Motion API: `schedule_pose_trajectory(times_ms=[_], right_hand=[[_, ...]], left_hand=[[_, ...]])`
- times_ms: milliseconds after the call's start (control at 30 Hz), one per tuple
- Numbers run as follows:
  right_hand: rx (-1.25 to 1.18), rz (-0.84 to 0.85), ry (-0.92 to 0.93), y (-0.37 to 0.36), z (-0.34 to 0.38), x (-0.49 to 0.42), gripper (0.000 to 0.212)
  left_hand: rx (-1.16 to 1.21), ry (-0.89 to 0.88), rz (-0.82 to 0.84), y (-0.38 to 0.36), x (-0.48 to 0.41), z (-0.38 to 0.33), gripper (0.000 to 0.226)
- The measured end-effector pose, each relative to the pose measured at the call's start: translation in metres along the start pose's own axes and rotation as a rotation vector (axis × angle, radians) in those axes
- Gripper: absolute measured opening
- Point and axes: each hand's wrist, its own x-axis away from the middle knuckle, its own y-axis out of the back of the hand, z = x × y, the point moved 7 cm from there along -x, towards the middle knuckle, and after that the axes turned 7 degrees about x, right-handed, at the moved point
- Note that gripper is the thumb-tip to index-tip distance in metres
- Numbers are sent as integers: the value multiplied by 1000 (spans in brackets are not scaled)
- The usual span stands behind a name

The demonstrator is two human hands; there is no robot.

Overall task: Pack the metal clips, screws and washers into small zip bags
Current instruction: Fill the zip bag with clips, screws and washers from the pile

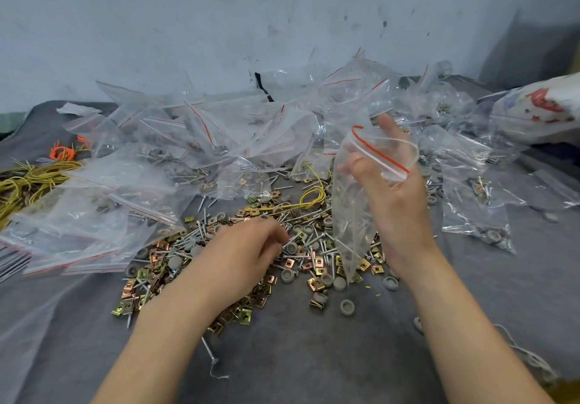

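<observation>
Currently fill step | right hand (398, 202) grip pinches zip bag (354, 215) open-mouthed above the desk (314, 356), screws inside | left hand (248, 246) curled into loose pile (314, 256) of clips, screws, washers; I can't tell if holding any | next: carry a pinch to bag mouth

Grey cloth-covered tabletop (298, 356): metal clips (128, 287), screws (207, 348) and washers (346, 306) heaped mid-surface; clear zip bags (103, 215) piled toward the far edge; yellow wires (28, 184) at the left edge.

Small packing workshop; stained wall (188, 27), grey cloth-covered bench (314, 366); heaped zip bags (219, 127); loose screws (309, 215), clips (244, 317)
</observation>
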Motion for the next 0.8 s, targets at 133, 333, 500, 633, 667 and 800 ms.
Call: schedule_pose_trajectory(times_ms=[133,333,500,633,667,800], right_hand=[[-6,-15,-11,0,-2,0,61],[-15,-14,-27,-1,-1,0,63],[0,-10,-8,1,0,-2,68],[11,-12,0,2,-1,-1,62],[12,-14,3,3,-2,-1,64],[22,-7,12,4,-2,-2,49]], left_hand=[[-44,-38,21,-6,0,-4,9],[-162,-108,9,-18,-7,-17,20],[-212,-124,14,-23,-11,-20,23],[-277,-171,-27,-25,-11,-24,27],[-278,-178,-22,-25,-12,-24,29],[-132,-179,14,-20,-12,-18,27]])
